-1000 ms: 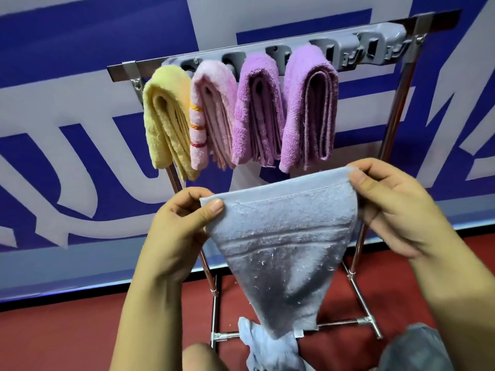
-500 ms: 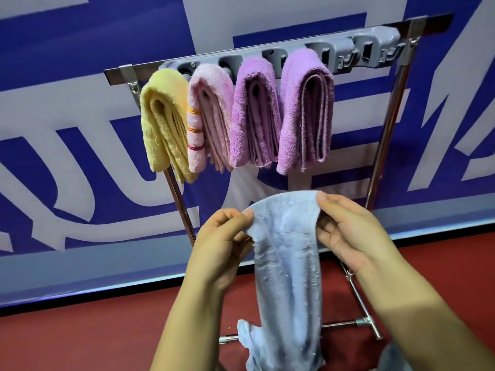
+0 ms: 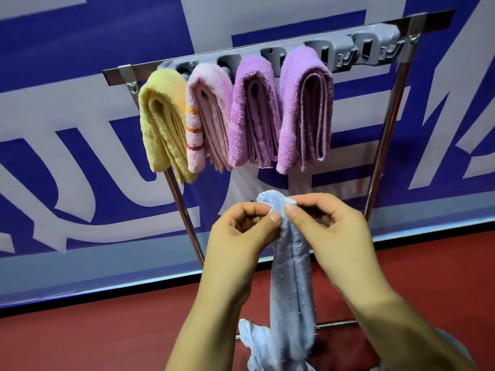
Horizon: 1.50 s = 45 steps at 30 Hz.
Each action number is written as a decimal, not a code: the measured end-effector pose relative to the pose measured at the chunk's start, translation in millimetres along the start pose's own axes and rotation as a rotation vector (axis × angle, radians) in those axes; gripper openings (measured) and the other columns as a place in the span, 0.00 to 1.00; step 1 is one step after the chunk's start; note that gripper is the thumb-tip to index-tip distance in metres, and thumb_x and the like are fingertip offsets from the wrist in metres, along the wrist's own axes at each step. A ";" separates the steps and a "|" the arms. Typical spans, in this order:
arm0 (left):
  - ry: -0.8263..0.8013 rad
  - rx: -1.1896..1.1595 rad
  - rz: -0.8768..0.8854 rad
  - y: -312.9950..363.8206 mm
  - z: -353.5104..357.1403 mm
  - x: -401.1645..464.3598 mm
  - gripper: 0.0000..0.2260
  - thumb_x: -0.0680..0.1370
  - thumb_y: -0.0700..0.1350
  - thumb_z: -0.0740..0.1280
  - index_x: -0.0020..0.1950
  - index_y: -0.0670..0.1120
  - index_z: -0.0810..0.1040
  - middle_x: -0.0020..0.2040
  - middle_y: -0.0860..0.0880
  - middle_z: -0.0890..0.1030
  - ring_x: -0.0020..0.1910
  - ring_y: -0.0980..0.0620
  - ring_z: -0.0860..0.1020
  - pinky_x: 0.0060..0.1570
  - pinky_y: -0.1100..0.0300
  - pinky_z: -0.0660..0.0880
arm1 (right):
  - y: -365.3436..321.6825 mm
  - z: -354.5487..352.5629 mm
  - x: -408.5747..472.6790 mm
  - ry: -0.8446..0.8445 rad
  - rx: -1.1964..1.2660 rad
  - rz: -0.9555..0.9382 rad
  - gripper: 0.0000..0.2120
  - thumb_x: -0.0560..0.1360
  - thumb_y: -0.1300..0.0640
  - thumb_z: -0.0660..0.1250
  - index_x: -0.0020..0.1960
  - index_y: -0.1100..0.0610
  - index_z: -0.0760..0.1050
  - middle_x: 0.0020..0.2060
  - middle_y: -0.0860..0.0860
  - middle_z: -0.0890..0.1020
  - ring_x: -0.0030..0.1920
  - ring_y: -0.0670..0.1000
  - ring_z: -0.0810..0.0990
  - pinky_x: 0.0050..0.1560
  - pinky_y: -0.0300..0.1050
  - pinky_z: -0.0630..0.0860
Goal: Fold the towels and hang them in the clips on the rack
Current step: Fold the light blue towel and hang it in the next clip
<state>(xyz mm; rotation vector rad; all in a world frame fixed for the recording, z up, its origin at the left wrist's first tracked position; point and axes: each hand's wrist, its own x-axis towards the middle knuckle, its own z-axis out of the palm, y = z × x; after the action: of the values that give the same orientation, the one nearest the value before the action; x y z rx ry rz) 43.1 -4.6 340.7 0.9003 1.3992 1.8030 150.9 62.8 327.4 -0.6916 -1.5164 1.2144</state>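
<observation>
- Blue towel [image 3: 292, 277] hung in a narrow bunched strip below both hands, at 6 o'clock from the rack [image 3: 385, 135].
- Left hand [image 3: 241, 236] pinched its top edge between thumb and curled fingers.
- Right hand [image 3: 332, 231] pinched the same edge, touching the left.

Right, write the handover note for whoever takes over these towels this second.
Left hand and right hand both pinch the top of the light blue towel, which hangs folded lengthwise in front of the rack.
Done: yellow towel, pink towel and two purple towels hang folded in the clips.
Left: finish folding the blue one and push it into a free grey clip at the right end.
</observation>
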 end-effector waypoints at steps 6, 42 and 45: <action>0.007 0.021 0.019 -0.5 2.1 -2.8 0.04 0.74 0.34 0.69 0.45 0.41 0.82 0.42 0.44 0.85 0.46 0.48 0.83 0.57 0.50 0.78 | -4.8 1.6 -1.9 -0.014 -0.044 -0.056 0.08 0.70 0.63 0.72 0.42 0.50 0.81 0.42 0.48 0.81 0.42 0.43 0.81 0.43 0.29 0.73; -0.039 0.401 0.281 -30.6 -31.2 12.0 0.33 0.62 0.54 0.77 0.64 0.60 0.69 0.64 0.65 0.72 0.64 0.61 0.72 0.60 0.64 0.71 | -2.1 -10.8 12.9 -0.163 0.164 -0.058 0.10 0.70 0.61 0.65 0.48 0.51 0.81 0.47 0.51 0.84 0.49 0.46 0.82 0.53 0.37 0.76; -0.177 0.390 0.272 -18.4 -29.5 19.2 0.17 0.66 0.46 0.76 0.53 0.58 0.80 0.51 0.60 0.82 0.51 0.64 0.79 0.48 0.69 0.74 | -2.4 -11.7 18.9 -0.208 0.162 -0.037 0.10 0.69 0.60 0.65 0.48 0.52 0.80 0.44 0.47 0.85 0.47 0.44 0.81 0.53 0.37 0.76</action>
<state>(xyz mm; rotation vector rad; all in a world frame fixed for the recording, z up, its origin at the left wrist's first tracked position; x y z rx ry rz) 9.8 0.0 319.5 1.4770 1.6013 1.6137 156.4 82.7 336.0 -0.4386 -1.5715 1.3978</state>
